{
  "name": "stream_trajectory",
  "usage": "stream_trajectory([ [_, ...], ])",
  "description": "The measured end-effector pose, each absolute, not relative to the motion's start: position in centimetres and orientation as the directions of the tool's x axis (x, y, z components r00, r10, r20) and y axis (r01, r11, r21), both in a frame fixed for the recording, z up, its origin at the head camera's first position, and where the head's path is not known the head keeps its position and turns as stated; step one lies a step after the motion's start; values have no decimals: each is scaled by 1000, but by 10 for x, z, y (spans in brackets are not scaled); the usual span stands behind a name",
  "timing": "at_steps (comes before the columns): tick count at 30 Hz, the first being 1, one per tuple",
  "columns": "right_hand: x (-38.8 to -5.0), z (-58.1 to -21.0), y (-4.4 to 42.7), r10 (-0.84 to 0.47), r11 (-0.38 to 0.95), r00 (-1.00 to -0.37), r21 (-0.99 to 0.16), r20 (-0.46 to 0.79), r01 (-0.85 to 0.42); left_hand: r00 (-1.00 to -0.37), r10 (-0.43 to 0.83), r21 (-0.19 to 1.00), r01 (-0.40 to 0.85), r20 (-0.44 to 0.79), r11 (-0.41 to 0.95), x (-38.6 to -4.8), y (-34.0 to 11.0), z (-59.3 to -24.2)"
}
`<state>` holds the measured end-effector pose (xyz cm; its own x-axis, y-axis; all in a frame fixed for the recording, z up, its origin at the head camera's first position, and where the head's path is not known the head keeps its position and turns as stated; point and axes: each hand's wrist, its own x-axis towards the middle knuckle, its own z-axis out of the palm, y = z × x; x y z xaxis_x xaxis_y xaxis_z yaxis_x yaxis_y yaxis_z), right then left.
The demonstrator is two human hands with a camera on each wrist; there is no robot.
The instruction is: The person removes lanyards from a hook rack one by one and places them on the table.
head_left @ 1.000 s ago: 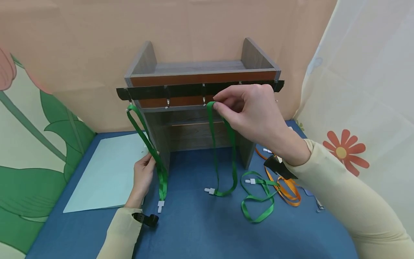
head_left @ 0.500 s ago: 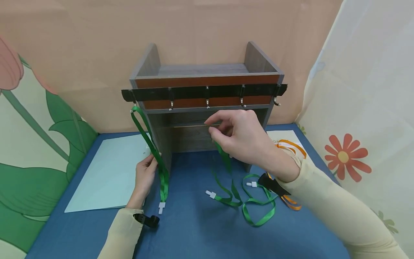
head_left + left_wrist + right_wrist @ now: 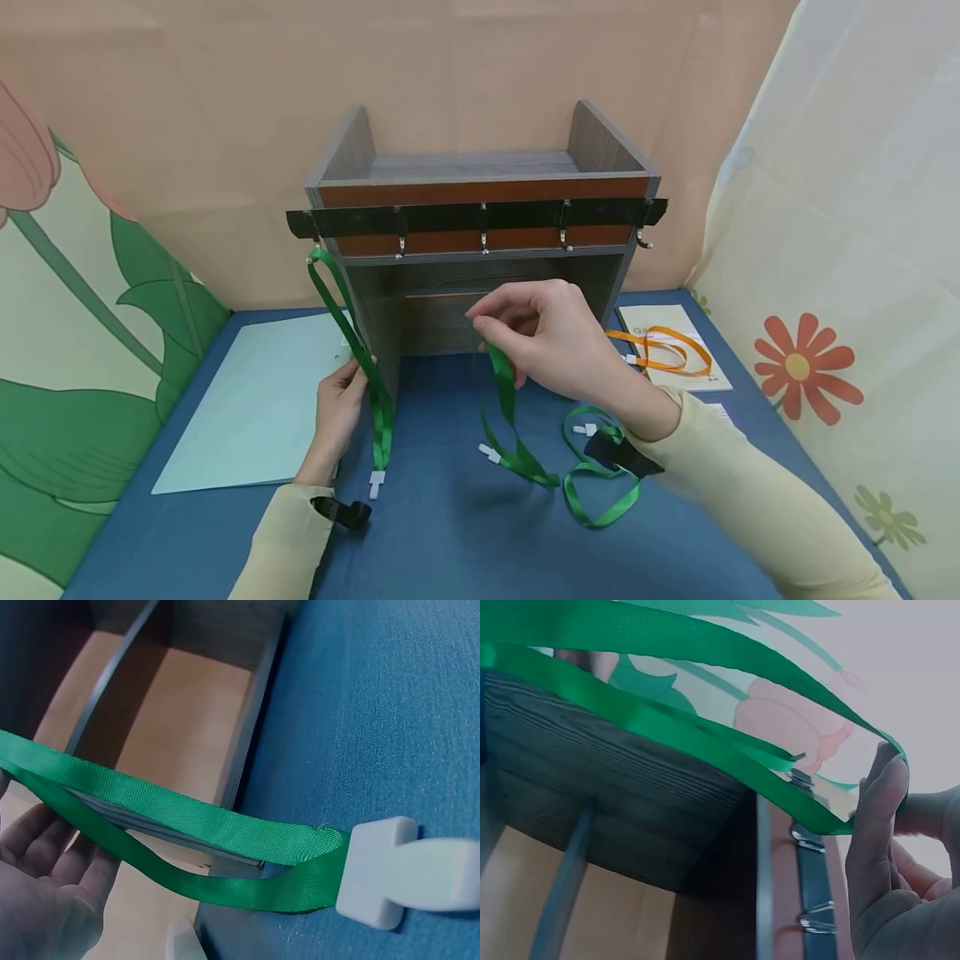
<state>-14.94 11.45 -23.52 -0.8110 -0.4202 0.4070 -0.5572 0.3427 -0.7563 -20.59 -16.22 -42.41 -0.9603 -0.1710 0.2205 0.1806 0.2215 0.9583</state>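
My right hand (image 3: 555, 337) pinches the top of a green lanyard (image 3: 504, 387) between thumb and fingertips, below the row of hooks. Its white clip (image 3: 489, 452) hangs just above or at the blue table; I cannot tell which. Both strands of that loop stretch from the fingers (image 3: 885, 784) in the right wrist view. Another green lanyard (image 3: 382, 421) hangs from the leftmost hook, with a white clip (image 3: 405, 874) at its lower end. My left hand (image 3: 339, 408) rests beside the shelf's left side, its fingers behind this hanging strap.
A grey wooden shelf (image 3: 375, 317) bears a black strip (image 3: 450, 218) with several metal hooks. One more green lanyard (image 3: 594, 525) lies on the blue table (image 3: 465, 550). An orange lanyard (image 3: 678, 367) lies on a booklet (image 3: 712, 385) at right; pale-blue boards (image 3: 240, 408) lie at left.
My right hand has come down from the hooks, still pinching the green lanyard, whose lower part now sags toward the table. The left hand stays in place.
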Motion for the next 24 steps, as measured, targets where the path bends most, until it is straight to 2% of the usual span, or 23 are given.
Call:
stream_trajectory([
  [8,-150,-265,118,-389,353,-847,-790,363,-501,-963,-169,958,168,211,234,-207,-163,-427],
  [16,-156,-306,125,-344,337,-873,-823,345,-458,-958,-189,961,172,214,216,-225,-172,-454],
  [24,-161,-357,142,-331,418,-891,-798,311,-434,-949,-199,953,196,244,232,-226,-172,-457],
])
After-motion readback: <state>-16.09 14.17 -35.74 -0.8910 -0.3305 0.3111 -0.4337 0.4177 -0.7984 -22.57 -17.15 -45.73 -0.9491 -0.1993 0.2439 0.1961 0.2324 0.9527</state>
